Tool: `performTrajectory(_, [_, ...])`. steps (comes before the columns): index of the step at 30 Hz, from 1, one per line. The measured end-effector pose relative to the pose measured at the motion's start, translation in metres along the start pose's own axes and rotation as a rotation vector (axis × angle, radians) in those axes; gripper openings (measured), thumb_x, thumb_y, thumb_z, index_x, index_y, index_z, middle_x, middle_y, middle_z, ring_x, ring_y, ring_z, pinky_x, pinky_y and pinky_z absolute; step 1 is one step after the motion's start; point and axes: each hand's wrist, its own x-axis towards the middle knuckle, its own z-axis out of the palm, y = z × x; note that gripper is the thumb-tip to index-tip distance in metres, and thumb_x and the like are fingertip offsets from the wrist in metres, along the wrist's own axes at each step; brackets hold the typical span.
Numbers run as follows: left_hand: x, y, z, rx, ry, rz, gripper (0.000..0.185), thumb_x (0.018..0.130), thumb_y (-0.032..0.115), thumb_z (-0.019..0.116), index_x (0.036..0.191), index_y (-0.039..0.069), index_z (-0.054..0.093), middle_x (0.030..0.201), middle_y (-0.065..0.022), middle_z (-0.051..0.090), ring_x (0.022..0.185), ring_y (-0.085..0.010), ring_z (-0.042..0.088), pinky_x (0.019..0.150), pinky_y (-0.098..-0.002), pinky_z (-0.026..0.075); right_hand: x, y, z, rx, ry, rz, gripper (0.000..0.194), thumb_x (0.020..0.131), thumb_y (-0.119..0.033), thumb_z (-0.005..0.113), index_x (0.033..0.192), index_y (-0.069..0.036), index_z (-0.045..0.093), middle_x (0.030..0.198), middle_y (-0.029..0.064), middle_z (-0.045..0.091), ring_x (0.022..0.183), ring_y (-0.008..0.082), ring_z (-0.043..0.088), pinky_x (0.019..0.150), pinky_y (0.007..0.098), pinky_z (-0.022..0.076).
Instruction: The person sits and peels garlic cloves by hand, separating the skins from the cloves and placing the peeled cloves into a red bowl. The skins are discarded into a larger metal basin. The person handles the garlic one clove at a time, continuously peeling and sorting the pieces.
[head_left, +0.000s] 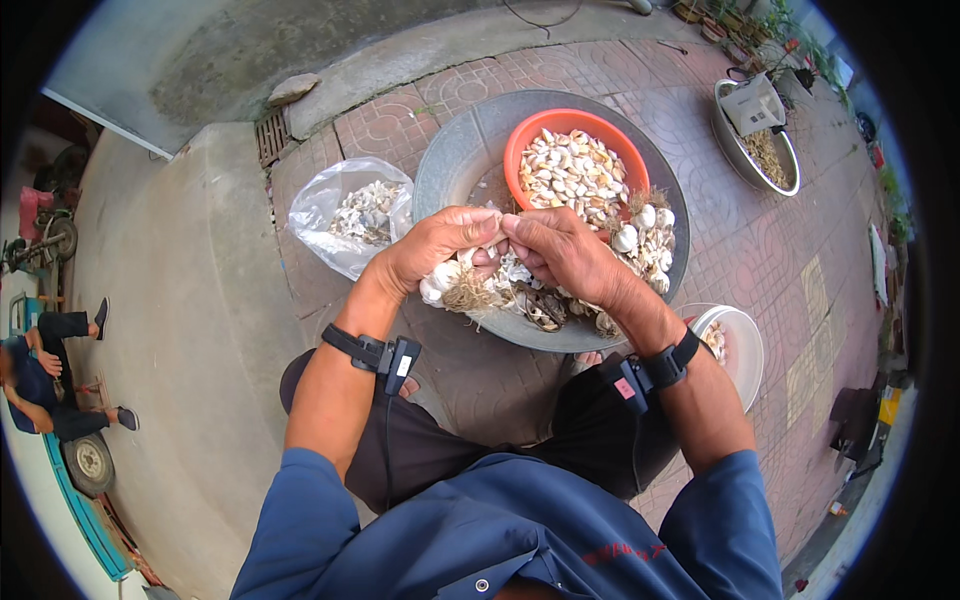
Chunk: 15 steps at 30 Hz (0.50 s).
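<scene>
My left hand (452, 236) and my right hand (559, 244) meet over the near part of a grey metal basin (450, 161), thumb tips together. Their fingers pinch a pale piece of garlic (491, 244), mostly covered by them. Just below my left hand, white garlic bulbs (444, 279) with dry roots overlap the basin's rim; I cannot tell whether that hand supports them. Beyond my hands, an orange-red bowl (640, 169) full of separated garlic cloves (574, 169) sits inside the basin. Whole bulbs (626, 238) with stems and roots lie right of my right hand.
A clear plastic bag (315, 206) of papery skins stands left of the basin. On the right is a white bucket (742, 360) with cloves. Farther off are an oval tub (791, 169) and potted plants (739, 34). A person (52, 375) sits at far left near a vehicle wheel (90, 463).
</scene>
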Motion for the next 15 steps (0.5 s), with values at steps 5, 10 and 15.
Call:
performTrajectory(5, [-0.009,0.002,0.002,-0.091,-0.13,-0.059,0.041,0.103,0.038,0.06,0.113,-0.002,0.061,0.075,0.0012,0.049,0.067,-0.0119,0.053,0.06,-0.0245,0.045,-0.008,-0.006,0.011,0.103,-0.068,0.021,0.042,0.107,-0.036,0.053,0.083,-0.003,0.063,0.068,-0.0048,0.047,0.056,0.0036,0.038,0.049,0.0218,0.0304])
performTrajectory(10, [-0.009,0.004,0.004,-0.104,-0.162,-0.055,0.048,0.099,0.039,0.065,0.111,-0.007,0.062,0.075,-0.0002,0.047,0.058,-0.0101,0.047,0.051,-0.0238,0.04,-0.013,-0.007,0.007,0.133,-0.122,0.019,0.04,0.106,-0.036,0.055,0.083,-0.003,0.062,0.067,-0.0055,0.046,0.055,0.0029,0.037,0.048,0.0217,0.0287])
performTrajectory(15, [-0.009,0.006,0.002,-0.184,-0.273,-0.079,0.045,0.099,0.035,0.066,0.117,-0.006,0.059,0.088,-0.0035,0.054,0.066,-0.0059,0.046,0.055,-0.0243,0.044,-0.015,-0.01,0.006,0.161,-0.157,0.026,0.036,0.104,-0.032,0.057,0.085,-0.002,0.064,0.067,-0.0057,0.047,0.056,0.0026,0.038,0.049,0.0211,0.028])
